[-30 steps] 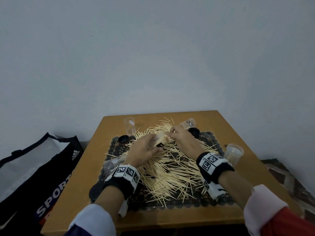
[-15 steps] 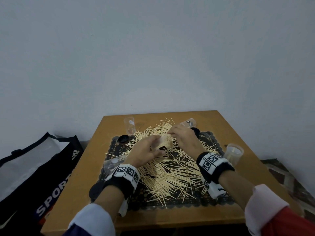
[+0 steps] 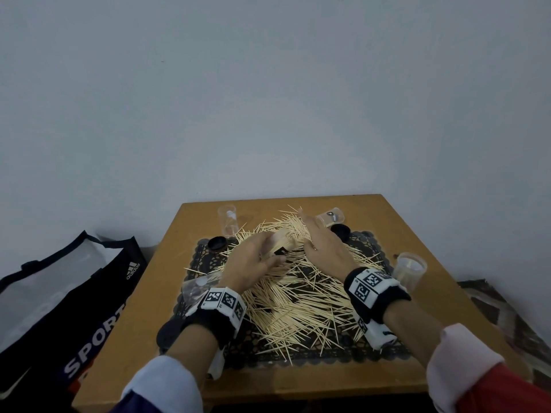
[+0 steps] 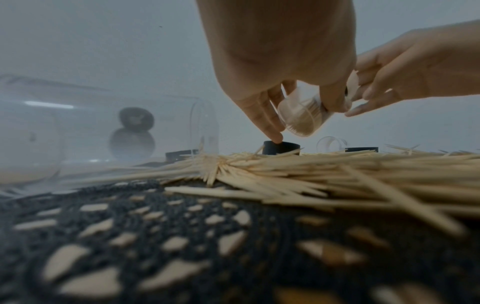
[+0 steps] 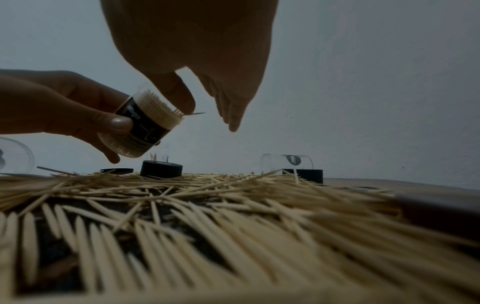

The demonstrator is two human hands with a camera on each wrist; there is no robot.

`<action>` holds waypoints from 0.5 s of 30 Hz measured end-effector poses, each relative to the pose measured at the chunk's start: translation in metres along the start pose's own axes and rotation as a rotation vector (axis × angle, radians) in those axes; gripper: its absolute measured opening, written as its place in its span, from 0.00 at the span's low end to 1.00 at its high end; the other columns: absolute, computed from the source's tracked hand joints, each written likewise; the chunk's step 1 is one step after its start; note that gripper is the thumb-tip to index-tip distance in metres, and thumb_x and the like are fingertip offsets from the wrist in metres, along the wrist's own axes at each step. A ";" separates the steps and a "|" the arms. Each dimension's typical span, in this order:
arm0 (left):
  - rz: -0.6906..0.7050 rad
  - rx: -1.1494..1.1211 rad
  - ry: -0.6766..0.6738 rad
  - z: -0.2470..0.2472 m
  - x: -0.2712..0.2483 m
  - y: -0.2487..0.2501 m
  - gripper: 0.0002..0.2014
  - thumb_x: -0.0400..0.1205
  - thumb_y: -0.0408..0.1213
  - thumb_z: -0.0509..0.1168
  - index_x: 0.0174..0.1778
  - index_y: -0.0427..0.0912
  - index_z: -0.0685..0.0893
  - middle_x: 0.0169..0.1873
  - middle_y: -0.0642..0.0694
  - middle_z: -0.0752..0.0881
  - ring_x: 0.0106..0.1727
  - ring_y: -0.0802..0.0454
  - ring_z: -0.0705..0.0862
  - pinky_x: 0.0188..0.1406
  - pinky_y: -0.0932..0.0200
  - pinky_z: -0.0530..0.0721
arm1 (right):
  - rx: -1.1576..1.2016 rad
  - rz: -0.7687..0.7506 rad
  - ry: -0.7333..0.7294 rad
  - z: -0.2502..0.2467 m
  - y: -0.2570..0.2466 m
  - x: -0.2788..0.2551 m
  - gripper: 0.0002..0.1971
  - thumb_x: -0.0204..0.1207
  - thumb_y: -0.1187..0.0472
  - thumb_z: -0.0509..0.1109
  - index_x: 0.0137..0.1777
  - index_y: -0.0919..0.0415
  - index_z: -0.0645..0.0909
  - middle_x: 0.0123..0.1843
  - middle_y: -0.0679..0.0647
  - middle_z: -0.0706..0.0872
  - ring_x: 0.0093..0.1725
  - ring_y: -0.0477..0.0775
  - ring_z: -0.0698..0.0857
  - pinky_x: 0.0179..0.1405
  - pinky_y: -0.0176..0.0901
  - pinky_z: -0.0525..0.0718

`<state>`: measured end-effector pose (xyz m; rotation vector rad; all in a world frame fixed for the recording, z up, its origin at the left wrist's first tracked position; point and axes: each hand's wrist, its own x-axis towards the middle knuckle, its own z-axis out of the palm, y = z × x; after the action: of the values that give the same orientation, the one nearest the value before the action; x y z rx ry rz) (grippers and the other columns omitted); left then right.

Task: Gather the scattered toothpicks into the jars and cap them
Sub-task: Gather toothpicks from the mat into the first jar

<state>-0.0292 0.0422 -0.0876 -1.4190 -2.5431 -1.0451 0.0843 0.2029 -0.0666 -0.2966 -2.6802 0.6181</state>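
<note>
My left hand [image 3: 256,257] grips a clear, black-labelled jar [image 3: 281,241] packed with toothpicks and holds it tilted above the mat. In the right wrist view the jar [image 5: 148,123] has one toothpick poking from its mouth. My right hand [image 3: 319,242] hovers just right of the jar's mouth. Its fingers [image 5: 231,121] hang straight and hold nothing, and its thumb is close to the rim. Loose toothpicks [image 3: 298,296] cover the black lace mat [image 3: 357,353]. A black cap [image 5: 161,168] sits on the pile below the jar.
An empty jar [image 3: 228,220] stands at the back left. One jar [image 3: 331,217] lies at the back and another [image 3: 196,289] by my left wrist. A jar [image 3: 408,271] with some toothpicks stands at the right. More caps [image 3: 216,243] [image 3: 340,231] lie on the mat. A sports bag [image 3: 59,293] stands left of the table [image 3: 417,228].
My right hand has come off the jar's mouth and its fingers now stretch toward the far side of the pile. The left hand still holds the jar, tilted a little more.
</note>
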 end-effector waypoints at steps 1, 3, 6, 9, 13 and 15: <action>-0.006 0.008 0.012 -0.001 0.000 0.000 0.32 0.78 0.55 0.71 0.73 0.39 0.76 0.61 0.46 0.84 0.58 0.51 0.82 0.53 0.59 0.77 | 0.007 0.031 -0.030 0.000 0.001 0.000 0.36 0.81 0.67 0.59 0.86 0.55 0.47 0.83 0.56 0.63 0.39 0.46 0.81 0.37 0.39 0.79; -0.009 0.027 0.022 -0.001 0.001 0.000 0.32 0.78 0.56 0.70 0.73 0.39 0.76 0.60 0.46 0.84 0.57 0.51 0.82 0.52 0.60 0.76 | 0.045 0.029 -0.103 0.000 0.004 0.000 0.39 0.80 0.69 0.59 0.86 0.54 0.45 0.84 0.55 0.62 0.53 0.46 0.83 0.50 0.39 0.81; -0.019 0.028 0.007 0.000 0.001 -0.001 0.32 0.78 0.56 0.71 0.72 0.40 0.76 0.59 0.47 0.85 0.55 0.52 0.82 0.53 0.58 0.79 | 0.064 -0.066 -0.220 0.003 0.006 0.000 0.39 0.78 0.75 0.58 0.86 0.51 0.50 0.75 0.48 0.73 0.37 0.36 0.76 0.35 0.28 0.74; -0.023 0.014 0.010 0.000 0.001 -0.001 0.32 0.78 0.56 0.71 0.73 0.41 0.75 0.61 0.47 0.85 0.56 0.51 0.83 0.55 0.56 0.81 | 0.066 -0.096 -0.176 0.003 0.008 -0.001 0.41 0.76 0.77 0.56 0.85 0.44 0.54 0.66 0.37 0.76 0.40 0.42 0.81 0.35 0.33 0.79; -0.045 0.043 0.041 -0.003 0.000 -0.001 0.34 0.79 0.56 0.69 0.75 0.39 0.73 0.64 0.45 0.84 0.62 0.49 0.82 0.60 0.53 0.81 | -0.099 0.024 -0.046 0.001 0.013 0.002 0.37 0.78 0.72 0.59 0.85 0.49 0.55 0.82 0.51 0.68 0.66 0.54 0.80 0.57 0.46 0.83; -0.055 0.061 0.050 -0.003 0.000 -0.002 0.35 0.79 0.57 0.68 0.76 0.39 0.73 0.64 0.45 0.84 0.63 0.49 0.82 0.60 0.52 0.81 | -0.271 0.105 -0.133 0.004 0.016 0.003 0.32 0.83 0.60 0.62 0.85 0.56 0.55 0.81 0.55 0.68 0.75 0.56 0.73 0.69 0.52 0.74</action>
<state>-0.0317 0.0398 -0.0857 -1.2988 -2.5689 -0.9886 0.0816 0.2168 -0.0767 -0.4874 -2.8935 0.3118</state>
